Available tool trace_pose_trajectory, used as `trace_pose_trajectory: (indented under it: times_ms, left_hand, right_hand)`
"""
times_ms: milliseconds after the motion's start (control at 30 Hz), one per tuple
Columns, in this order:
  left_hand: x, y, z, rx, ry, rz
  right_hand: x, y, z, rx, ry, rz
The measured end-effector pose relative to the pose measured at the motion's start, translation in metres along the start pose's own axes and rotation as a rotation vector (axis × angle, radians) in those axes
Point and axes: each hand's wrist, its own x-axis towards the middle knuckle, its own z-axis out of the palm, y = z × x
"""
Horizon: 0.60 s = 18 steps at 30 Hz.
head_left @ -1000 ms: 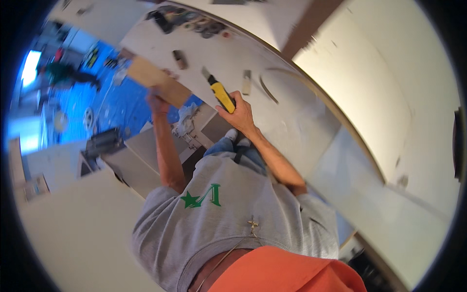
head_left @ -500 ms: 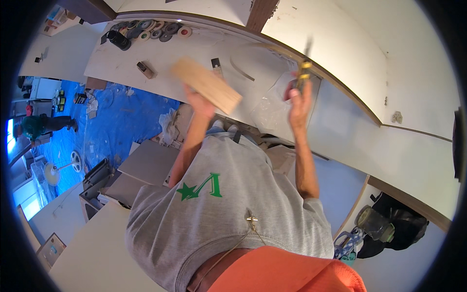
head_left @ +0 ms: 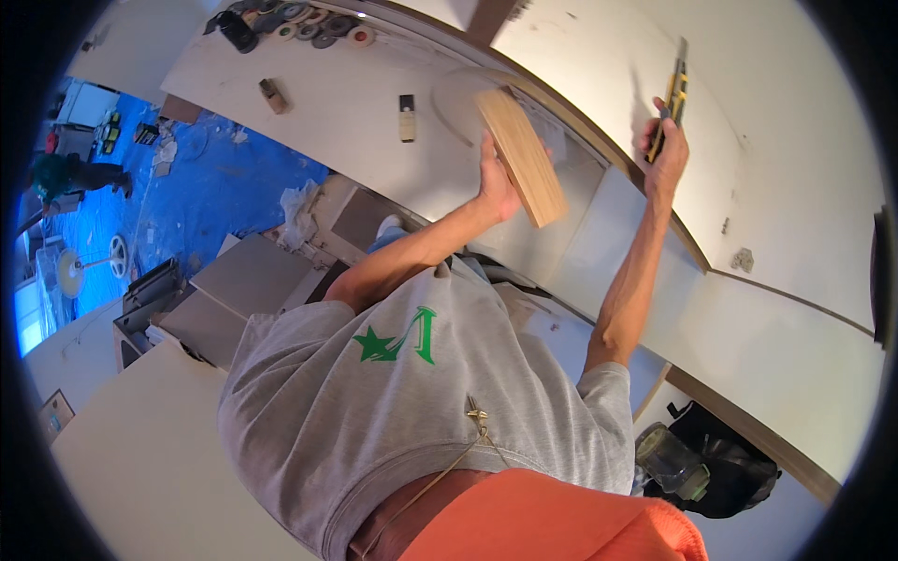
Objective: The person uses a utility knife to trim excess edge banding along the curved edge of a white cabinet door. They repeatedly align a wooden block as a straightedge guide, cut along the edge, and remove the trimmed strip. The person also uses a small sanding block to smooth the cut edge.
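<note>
My left hand (head_left: 498, 192) grips a flat rectangular wooden board (head_left: 526, 159), holding it tilted above the white work surface. The thumb lies along one edge, and most of the fingers are hidden behind the board. Farther right, my right hand (head_left: 666, 159) is wrapped round a yellow and black utility knife (head_left: 674, 98), its blade pointing up and away from me. The knife is raised in front of a white panel, well apart from the board.
On the work surface (head_left: 346, 112) lie a small wooden hand plane (head_left: 273, 96), a dark-and-pale small block (head_left: 407, 119), several tape rolls (head_left: 309, 31) and a black cylinder (head_left: 237, 32). Blue sheeting (head_left: 206, 187) covers the floor at left, where another person (head_left: 79, 178) stands. A bag (head_left: 720, 467) sits lower right.
Both hands have moved right. The board has swung to a steeper angle, and the knife is higher and farther right. My view has shifted too.
</note>
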Motion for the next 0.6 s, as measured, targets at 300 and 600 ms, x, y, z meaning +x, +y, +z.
trace_pose_trajectory:
  times_ms: [300, 600]
  left_hand:
    - [0.036, -0.044, 0.054, 0.031, 0.013, 0.299]
    - [0.036, -0.04, 0.08, -0.002, 0.018, 0.438]
  right_hand:
    - [0.005, 0.02, -0.021, 0.333, -0.152, -0.021]
    - [0.004, 0.019, -0.02, 0.423, -0.167, -0.04]
